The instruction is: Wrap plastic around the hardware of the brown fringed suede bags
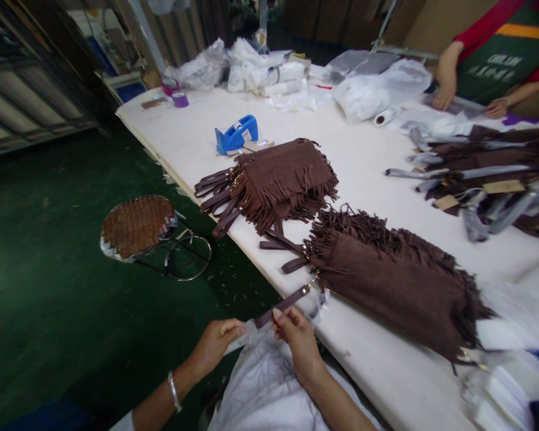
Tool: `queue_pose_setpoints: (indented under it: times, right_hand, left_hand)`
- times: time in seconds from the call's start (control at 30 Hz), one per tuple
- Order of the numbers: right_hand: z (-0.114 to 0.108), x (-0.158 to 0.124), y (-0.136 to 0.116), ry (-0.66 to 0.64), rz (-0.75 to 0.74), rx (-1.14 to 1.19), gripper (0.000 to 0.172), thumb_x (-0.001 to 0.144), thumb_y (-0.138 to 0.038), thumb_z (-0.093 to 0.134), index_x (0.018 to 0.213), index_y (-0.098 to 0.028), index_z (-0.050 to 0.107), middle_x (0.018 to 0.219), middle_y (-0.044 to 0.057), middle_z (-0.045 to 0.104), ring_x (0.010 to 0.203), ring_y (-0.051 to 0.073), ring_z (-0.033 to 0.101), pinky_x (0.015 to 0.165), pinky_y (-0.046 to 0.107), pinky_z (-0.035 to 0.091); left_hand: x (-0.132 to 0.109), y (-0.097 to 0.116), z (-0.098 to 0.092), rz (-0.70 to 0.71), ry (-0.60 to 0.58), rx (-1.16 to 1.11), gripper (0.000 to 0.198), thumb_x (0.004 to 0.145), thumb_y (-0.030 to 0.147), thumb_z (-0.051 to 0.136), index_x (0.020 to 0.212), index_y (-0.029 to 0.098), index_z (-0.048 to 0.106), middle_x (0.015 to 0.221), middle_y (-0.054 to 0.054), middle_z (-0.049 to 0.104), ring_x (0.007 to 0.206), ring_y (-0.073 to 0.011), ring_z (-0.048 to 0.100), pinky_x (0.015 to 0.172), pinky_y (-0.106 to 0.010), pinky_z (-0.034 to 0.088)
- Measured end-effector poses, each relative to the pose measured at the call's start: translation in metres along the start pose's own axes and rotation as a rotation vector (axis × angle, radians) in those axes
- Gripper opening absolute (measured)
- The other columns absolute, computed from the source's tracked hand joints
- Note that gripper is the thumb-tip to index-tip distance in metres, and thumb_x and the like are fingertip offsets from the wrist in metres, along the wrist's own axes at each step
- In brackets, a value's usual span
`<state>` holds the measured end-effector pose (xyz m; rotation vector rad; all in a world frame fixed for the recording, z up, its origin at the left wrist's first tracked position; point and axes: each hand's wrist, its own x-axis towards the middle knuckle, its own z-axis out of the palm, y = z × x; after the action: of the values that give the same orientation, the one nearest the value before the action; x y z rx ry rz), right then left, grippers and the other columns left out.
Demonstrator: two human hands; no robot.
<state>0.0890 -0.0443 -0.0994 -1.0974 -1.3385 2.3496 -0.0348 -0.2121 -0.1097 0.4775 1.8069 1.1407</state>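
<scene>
A brown suede fringed bag (395,287) lies on the white table (368,371) in front of me. One of its brown straps (284,304) hangs past the near table edge. My right hand (299,338) pinches the strap's free end. My left hand (215,342), a bangle on its wrist, is closed on thin clear plastic wrap (247,332) just left of the strap end. A white cloth lies in my lap under both hands. A second pile of brown fringed bags (273,182) with loose straps lies farther along the table.
A blue tape dispenser (236,133) and purple tape rolls (175,93) sit beyond the pile. Plastic bags (377,90) fill the far end. Wrapped brown bags (485,173) lie at right, near another person's hands (444,96). A woven-seat stool (139,226) stands on the green floor.
</scene>
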Motion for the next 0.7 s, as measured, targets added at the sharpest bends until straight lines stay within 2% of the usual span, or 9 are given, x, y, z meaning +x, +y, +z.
queue_pose_setpoints:
  times: [0.13, 0.3, 0.57, 0.7]
  right_hand:
    - [0.000, 0.001, 0.002, 0.030, -0.021, -0.033, 0.031, 0.076, -0.046, 0.067, 0.073, -0.017, 0.058, 0.063, -0.002, 0.056, 0.056, 0.011, 0.049, 0.049, 0.020, 0.039]
    - [-0.001, 0.003, 0.006, 0.065, -0.033, -0.109, 0.032, 0.075, -0.047, 0.067, 0.071, -0.017, 0.058, 0.059, -0.002, 0.054, 0.053, 0.011, 0.048, 0.046, 0.020, 0.038]
    - [0.000, -0.002, 0.000, 0.085, -0.051, -0.247, 0.029, 0.077, -0.046, 0.064, 0.070, -0.018, 0.058, 0.057, -0.003, 0.053, 0.052, 0.011, 0.048, 0.047, 0.021, 0.036]
    - [-0.001, -0.001, -0.001, 0.091, -0.009, -0.197, 0.028, 0.076, -0.044, 0.065, 0.068, -0.018, 0.057, 0.058, -0.004, 0.052, 0.052, 0.011, 0.045, 0.049, 0.021, 0.035]
  left_hand:
    - [0.000, 0.002, 0.004, 0.023, -0.010, -0.012, 0.032, 0.084, 0.043, 0.056, 0.087, 0.016, 0.074, 0.084, -0.004, 0.072, 0.081, -0.0218, 0.061, 0.073, -0.027, 0.044]
    - [-0.003, 0.009, 0.007, 0.003, 0.068, 0.013, 0.031, 0.083, 0.043, 0.057, 0.087, 0.017, 0.074, 0.085, -0.004, 0.073, 0.080, -0.0222, 0.062, 0.073, -0.027, 0.045]
    - [-0.006, 0.020, 0.017, 0.071, 0.142, 0.198, 0.027, 0.087, 0.038, 0.053, 0.090, 0.023, 0.075, 0.088, -0.003, 0.074, 0.083, -0.0234, 0.065, 0.077, -0.028, 0.044]
    - [-0.005, 0.022, 0.029, 0.037, 0.183, 0.081, 0.028, 0.087, 0.039, 0.054, 0.093, 0.020, 0.074, 0.090, -0.004, 0.075, 0.085, -0.0238, 0.065, 0.077, -0.028, 0.045]
